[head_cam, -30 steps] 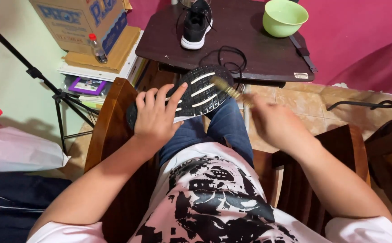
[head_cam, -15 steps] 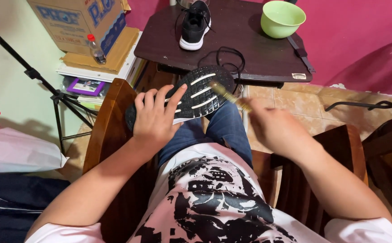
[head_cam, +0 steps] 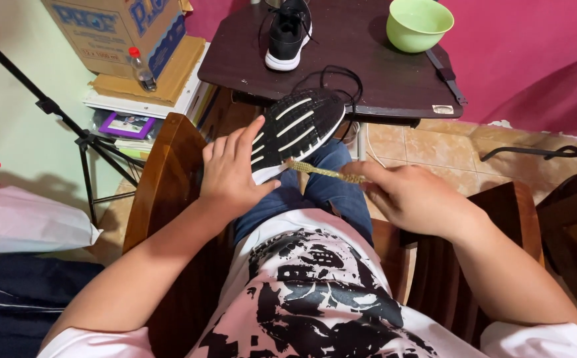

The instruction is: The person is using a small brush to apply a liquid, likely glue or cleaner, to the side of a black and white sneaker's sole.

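A black sneaker lies sole-up on my lap, its dark sole crossed by white bars. My left hand rests flat on the heel end of it, fingers spread. My right hand grips a thin yellowish brush by its handle, and the bristle end touches the near edge of the sole. The matching black sneaker stands upright on the dark table ahead.
A green bowl and a black cable are on the table. A cardboard box, a small bottle and stacked papers sit at left, beside a black tripod. I sit in a wooden chair.
My right hand has moved left and nearer with the brush, bringing its tip down from the sole's right side to its near edge. The left hand stays on the shoe.
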